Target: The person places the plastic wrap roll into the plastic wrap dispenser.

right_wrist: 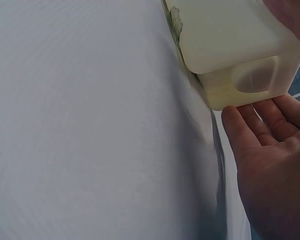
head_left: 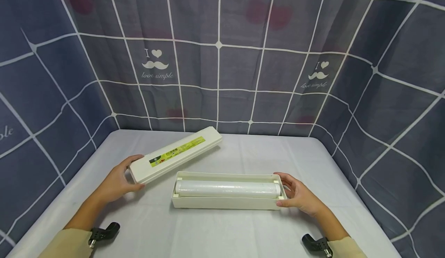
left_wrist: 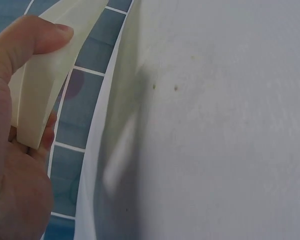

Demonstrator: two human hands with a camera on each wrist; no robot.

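A long white lid (head_left: 175,154) with a yellow-green label lies slantwise in the head view, its far end pointing back and right. My left hand (head_left: 116,180) grips its near left end, thumb along the front side and fingers behind; the left wrist view shows the thumb over the lid's edge (left_wrist: 45,85). Right of it, a white open-topped box (head_left: 226,203) sits on the table, holding a roll of cling film (head_left: 227,189). My right hand (head_left: 299,196) holds the box's right end, thumb at the front corner and fingers round the back corner.
A white cloth covers the table (head_left: 215,235). Dark grid-patterned curtains (head_left: 194,65) hang along the back and both sides. Black camera mounts are strapped to the left wrist (head_left: 106,231) and right wrist (head_left: 315,244), just above the cloth.
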